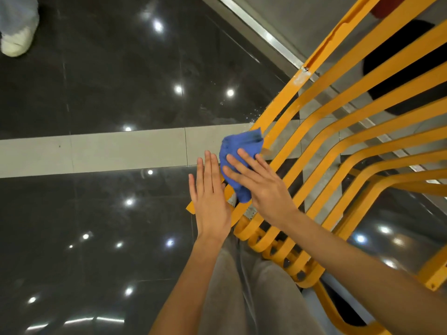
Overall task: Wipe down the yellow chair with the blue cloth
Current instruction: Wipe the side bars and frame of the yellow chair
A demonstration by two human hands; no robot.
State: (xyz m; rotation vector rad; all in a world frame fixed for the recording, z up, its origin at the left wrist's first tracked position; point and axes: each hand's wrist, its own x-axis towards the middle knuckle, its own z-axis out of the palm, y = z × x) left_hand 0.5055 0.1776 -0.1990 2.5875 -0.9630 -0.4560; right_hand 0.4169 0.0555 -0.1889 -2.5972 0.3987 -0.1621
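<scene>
Even, fairly bright indoor light from overhead: the polished dark floor (pixel 96 97) mirrors many small ceiling lamps as round white glare spots (some stretched into streaks near the bottom left edge). Shadows are soft and faint. The centre is sharp; the white shoe (pixel 17 43) in the top left corner is smeared, and straight lines bow toward the edges
</scene>
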